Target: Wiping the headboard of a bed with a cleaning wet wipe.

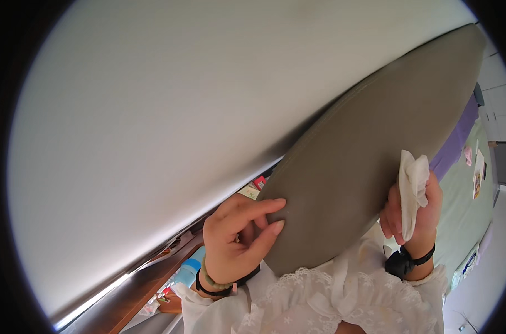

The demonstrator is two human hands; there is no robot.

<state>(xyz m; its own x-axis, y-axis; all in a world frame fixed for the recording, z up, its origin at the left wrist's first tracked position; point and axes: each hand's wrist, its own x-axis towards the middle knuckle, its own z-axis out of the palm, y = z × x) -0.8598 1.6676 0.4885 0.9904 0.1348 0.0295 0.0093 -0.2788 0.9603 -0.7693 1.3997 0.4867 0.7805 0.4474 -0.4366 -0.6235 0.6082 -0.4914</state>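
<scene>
Before me is a padded grey-brown panel (340, 167), leather-like, with a stitched seam along its upper-left edge; it looks like a bed's headboard. My left hand (236, 242) is at its lower-left end. The thumb and index finger are apart, with nothing visible between them, and the other fingers curl under. A bunched white cloth (411, 192) is in my right hand (426, 213), at the panel's right edge. The cloth sticks up past the fingers and covers part of them.
A pale wall (153, 117) fills the upper left. Below it are a brown wooden furniture edge (140, 296) and a blue container (188, 269). At right, purple fabric (453, 137) borders a pale green bed sheet (461, 217) with small items on it.
</scene>
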